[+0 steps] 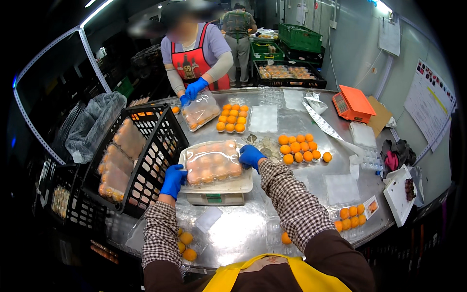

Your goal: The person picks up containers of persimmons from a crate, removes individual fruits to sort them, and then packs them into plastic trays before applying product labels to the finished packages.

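A closed clear plastic pack of oranges [214,163] rests on the white tray [243,182] of a weighing scale [215,199]. My left hand [173,181], in a blue glove, grips the pack's left edge. On the opposite side my right hand [251,156], gloved the same way, has its fingers closed on the pack's right edge. Beyond the scale, an open pack of oranges [233,118] lies on the metal table. Another open pack [297,148] sits to the right of my right hand, with one loose orange [327,156] beside it.
A black crate [158,158] with filled packs stands left of the scale. Across the metal table [238,228], a person in a red apron [192,63] handles a pack. An orange scale [353,103] and a white tray [400,194] are on the right. More oranges [187,246] lie near me.
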Demonstrator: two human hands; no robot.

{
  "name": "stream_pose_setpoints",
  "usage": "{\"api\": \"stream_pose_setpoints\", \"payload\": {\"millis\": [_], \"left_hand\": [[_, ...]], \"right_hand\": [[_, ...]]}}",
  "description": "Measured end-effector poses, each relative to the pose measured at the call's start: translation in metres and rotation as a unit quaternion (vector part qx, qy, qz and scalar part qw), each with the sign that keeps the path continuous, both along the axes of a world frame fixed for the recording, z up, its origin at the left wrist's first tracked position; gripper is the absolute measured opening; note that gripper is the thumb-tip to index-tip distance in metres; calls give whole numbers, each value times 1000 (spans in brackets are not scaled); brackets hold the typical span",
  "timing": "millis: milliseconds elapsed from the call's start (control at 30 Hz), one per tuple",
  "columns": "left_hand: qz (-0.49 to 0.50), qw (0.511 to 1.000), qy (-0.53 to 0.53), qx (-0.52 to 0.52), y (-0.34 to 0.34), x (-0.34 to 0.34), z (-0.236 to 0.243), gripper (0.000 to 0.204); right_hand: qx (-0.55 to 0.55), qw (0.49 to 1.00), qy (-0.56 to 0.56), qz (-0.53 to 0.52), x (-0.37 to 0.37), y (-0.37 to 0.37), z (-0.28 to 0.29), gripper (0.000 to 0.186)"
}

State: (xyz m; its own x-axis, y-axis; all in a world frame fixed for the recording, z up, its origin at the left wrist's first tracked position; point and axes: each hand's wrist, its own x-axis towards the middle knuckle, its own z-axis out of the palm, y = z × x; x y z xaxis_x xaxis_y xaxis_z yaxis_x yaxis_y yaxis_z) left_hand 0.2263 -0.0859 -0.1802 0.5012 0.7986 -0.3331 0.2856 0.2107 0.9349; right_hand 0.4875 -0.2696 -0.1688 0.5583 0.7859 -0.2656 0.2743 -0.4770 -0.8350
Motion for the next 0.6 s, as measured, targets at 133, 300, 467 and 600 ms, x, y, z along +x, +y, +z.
{"api": "stream_pose_setpoints", "payload": {"millis": [133, 300, 467, 600], "left_hand": [[101, 973, 45, 205, -12, -3, -11, 44], [95, 987, 37, 125, -72, -3, 23, 68], [97, 995, -9, 25, -67, 1, 17, 79], [166, 984, -32, 51, -65, -2, 3, 81]], "right_hand": [[17, 999, -20, -38, -10, 4, -11, 35], [35, 994, -54, -85, -24, -8, -2, 47], [58, 991, -91, -76, -29, -19, -4, 47], [133, 986, -71, -71, -60, -33, -12, 62]]}}
